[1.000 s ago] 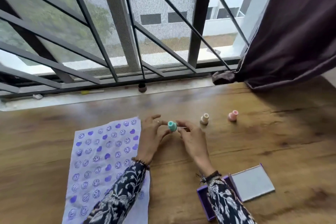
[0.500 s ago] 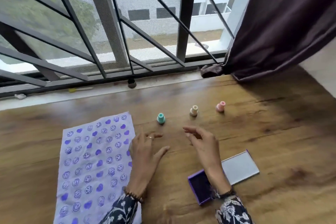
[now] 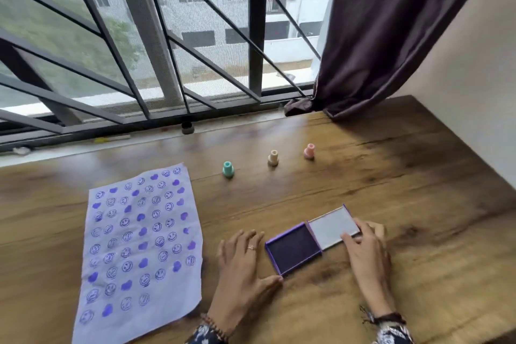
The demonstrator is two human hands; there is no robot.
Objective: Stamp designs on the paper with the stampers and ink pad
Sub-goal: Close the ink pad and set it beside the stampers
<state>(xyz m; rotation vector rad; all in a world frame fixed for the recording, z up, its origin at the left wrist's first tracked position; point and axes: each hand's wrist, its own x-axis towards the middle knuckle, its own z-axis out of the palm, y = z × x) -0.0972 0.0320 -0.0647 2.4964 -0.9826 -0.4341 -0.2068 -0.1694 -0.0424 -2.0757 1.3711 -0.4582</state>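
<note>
A white paper (image 3: 142, 248) covered in purple smileys and hearts lies at the left of the wooden table. Three small stampers stand upright in a row behind: teal (image 3: 228, 169), cream (image 3: 273, 158), pink (image 3: 309, 151). The purple ink pad (image 3: 292, 251) lies open, its grey lid (image 3: 332, 227) folded out to the right. My left hand (image 3: 243, 262) rests flat on the table with spread fingers, thumb near the pad's front-left corner. My right hand (image 3: 365, 248) has its fingertips on the lid's right edge.
A barred window (image 3: 167, 50) and its sill run along the table's far edge, with a small dark knob (image 3: 187, 128) on the sill. A dark purple curtain (image 3: 391, 31) hangs at the back right. A wall (image 3: 474, 78) bounds the table's right side.
Both hands let go of the teal stamper, which now stands on the table, and drew back toward me. The right hand has reached the ink pad's lid; the left has settled beside the pad.
</note>
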